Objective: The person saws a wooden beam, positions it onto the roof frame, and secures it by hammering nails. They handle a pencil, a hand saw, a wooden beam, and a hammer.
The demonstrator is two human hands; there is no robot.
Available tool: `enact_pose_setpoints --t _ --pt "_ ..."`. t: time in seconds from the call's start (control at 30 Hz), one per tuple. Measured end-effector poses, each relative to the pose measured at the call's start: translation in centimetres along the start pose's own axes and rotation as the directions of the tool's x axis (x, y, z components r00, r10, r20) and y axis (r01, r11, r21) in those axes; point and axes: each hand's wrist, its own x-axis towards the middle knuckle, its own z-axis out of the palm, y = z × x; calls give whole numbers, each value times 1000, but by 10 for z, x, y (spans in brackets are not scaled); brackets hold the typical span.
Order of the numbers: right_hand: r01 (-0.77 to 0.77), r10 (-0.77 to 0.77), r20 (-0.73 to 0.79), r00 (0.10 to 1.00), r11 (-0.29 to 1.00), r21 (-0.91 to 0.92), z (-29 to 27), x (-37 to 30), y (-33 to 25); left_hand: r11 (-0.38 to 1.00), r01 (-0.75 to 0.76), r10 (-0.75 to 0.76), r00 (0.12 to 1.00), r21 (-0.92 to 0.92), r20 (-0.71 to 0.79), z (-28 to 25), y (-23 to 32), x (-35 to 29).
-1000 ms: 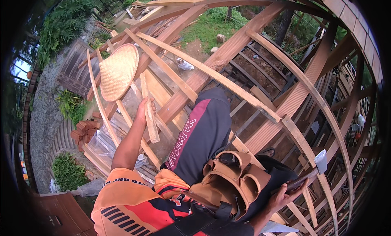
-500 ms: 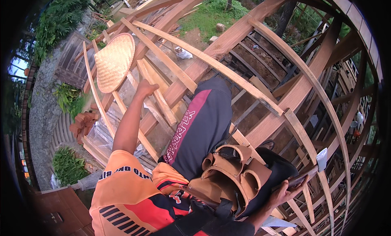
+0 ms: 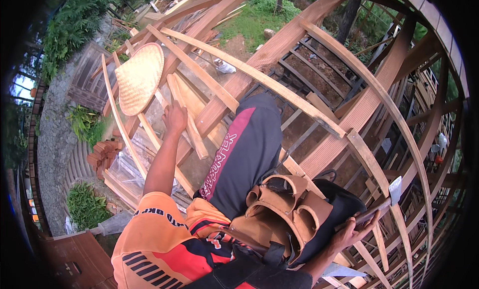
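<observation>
My left hand point(image 3: 175, 119) reaches out over a narrow wooden batten point(image 3: 191, 138), its fingers bent and a little apart. Whether the fingertips touch the wood is hard to make out. Just beyond lies a woven conical straw hat point(image 3: 139, 79), resting on the curved battens. At the lower right my right hand point(image 3: 346, 234) is closed round the wooden handle of a hatchet point(image 3: 394, 191), whose pale metal head points away over the frame. A brown leather tool pouch point(image 3: 279, 214) hangs at my waist between both arms.
Thick reddish beams point(image 3: 329, 151) and curved battens point(image 3: 259, 77) form an open lattice round me, with gaps down to the ground. Below left are stacked red bricks point(image 3: 103, 154), plastic sheeting and a stone path point(image 3: 55, 144). A dark metal frame point(image 3: 319, 67) stands beneath.
My left hand has shifted slightly down and left, and turned so its fingers point away from me. The right hand and hatchet have barely moved.
</observation>
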Motion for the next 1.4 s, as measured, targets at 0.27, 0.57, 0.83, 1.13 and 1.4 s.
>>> enact_pose_setpoints --t 0.27,0.57,0.83,1.13,1.4 --pt "-27 27 -8 1000 999 35 0 -2 -5 931 -270 169 915 -244 -367 33 -42 -6" --pt "6 -5 -17 1000 999 41 -1 0 -5 973 -13 10 1000 -229 -17 12 9 -4" --pt "-96 96 3 995 993 70 -5 -1 -7 902 -86 -8 977 -424 -215 38 1 -5" --pt "-37 35 40 999 997 67 1 -1 -5 726 -153 -14 971 -670 -237 45 19 6" --pt "-57 57 12 998 998 -20 2 4 -7 669 -186 27 974 -720 -227 55 10 3"
